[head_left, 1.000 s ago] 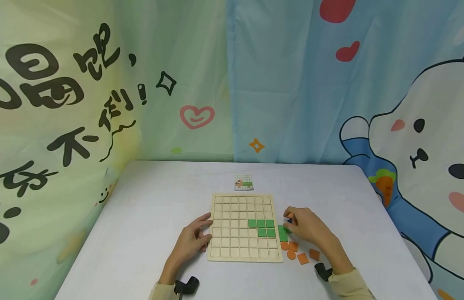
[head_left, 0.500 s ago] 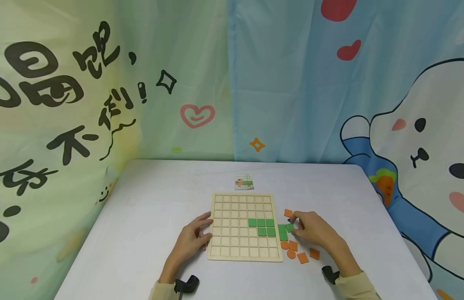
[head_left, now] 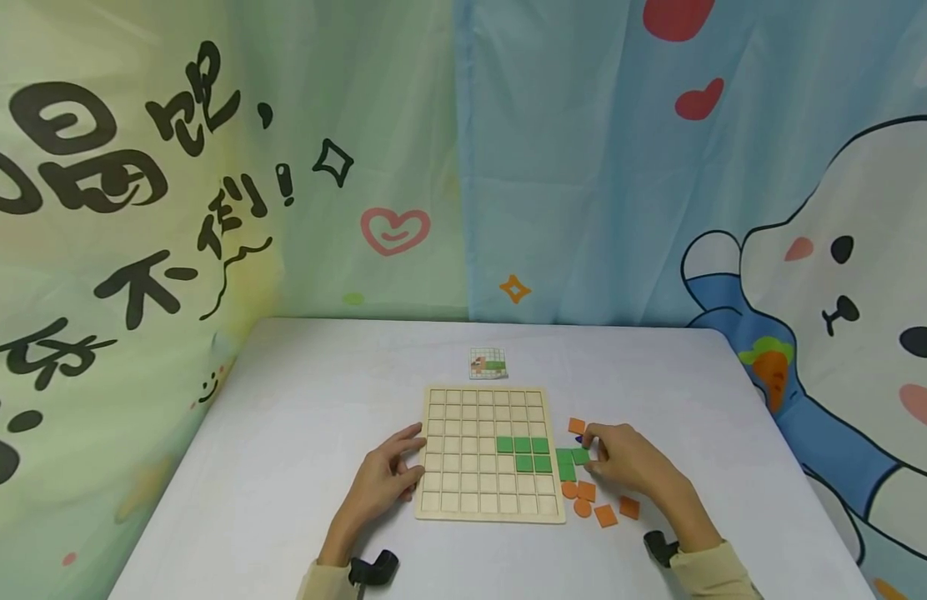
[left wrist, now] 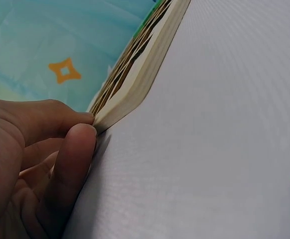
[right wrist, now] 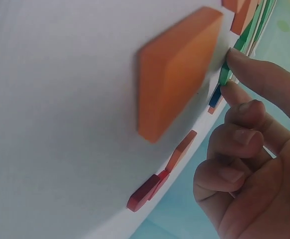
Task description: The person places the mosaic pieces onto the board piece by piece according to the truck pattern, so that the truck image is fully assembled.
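A pale wooden grid board (head_left: 459, 483) lies on the table, with several green square tiles (head_left: 541, 446) set in its right-hand cells. My left hand (head_left: 388, 471) rests its fingertips against the board's left edge; the left wrist view has thumb and finger touching the rim (left wrist: 147, 74) near a corner. To the right of the board, my right hand (head_left: 628, 458) holds a loose green square tile (head_left: 579, 456) between thumb and index finger. Its other fingers are curled in the right wrist view. A small dark blue piece (right wrist: 215, 96) lies just beyond the index fingertip, partly hidden.
Orange squares (head_left: 605, 517) and orange discs (head_left: 582, 508) lie right of the board, below more green tiles (head_left: 565, 471). An orange square (head_left: 577, 426) sits above them. Red pieces (right wrist: 145, 191) show in the right wrist view. A printed pattern card (head_left: 488, 363) lies behind the board.
My right hand has shifted right and slightly down, uncovering the upper orange square. The green tile at its fingers has turned a little straighter. My left hand stays against the board.
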Motion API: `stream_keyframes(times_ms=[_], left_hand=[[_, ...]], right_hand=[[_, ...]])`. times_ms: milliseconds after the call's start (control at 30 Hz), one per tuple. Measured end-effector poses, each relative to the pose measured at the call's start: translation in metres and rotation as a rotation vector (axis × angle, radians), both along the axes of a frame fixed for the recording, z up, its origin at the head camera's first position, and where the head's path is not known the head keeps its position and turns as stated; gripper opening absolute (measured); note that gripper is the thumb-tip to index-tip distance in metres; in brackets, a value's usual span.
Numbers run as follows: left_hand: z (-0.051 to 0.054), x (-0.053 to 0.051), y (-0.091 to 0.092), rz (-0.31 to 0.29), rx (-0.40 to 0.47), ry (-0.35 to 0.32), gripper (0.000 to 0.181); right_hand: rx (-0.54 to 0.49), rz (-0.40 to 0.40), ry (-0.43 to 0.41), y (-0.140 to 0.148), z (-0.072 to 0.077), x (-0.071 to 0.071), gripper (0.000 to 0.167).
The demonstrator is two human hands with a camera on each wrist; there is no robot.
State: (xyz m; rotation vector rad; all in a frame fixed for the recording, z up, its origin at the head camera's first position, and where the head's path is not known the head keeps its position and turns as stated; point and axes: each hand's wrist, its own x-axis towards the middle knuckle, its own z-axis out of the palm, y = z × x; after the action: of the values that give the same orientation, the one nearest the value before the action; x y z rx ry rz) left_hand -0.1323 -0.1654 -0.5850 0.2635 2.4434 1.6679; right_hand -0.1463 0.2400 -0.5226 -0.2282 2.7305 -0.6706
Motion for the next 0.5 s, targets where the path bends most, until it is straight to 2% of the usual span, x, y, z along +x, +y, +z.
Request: stream_keyframes(times_ms=[500], left_hand=[[-0.0001,0.0003,-0.0005,-0.001,0.027,-0.012,0.049]], right_hand=[[-0.017,0.016,0.016,0.0044,-0.0081,-0.0003,0.025]])
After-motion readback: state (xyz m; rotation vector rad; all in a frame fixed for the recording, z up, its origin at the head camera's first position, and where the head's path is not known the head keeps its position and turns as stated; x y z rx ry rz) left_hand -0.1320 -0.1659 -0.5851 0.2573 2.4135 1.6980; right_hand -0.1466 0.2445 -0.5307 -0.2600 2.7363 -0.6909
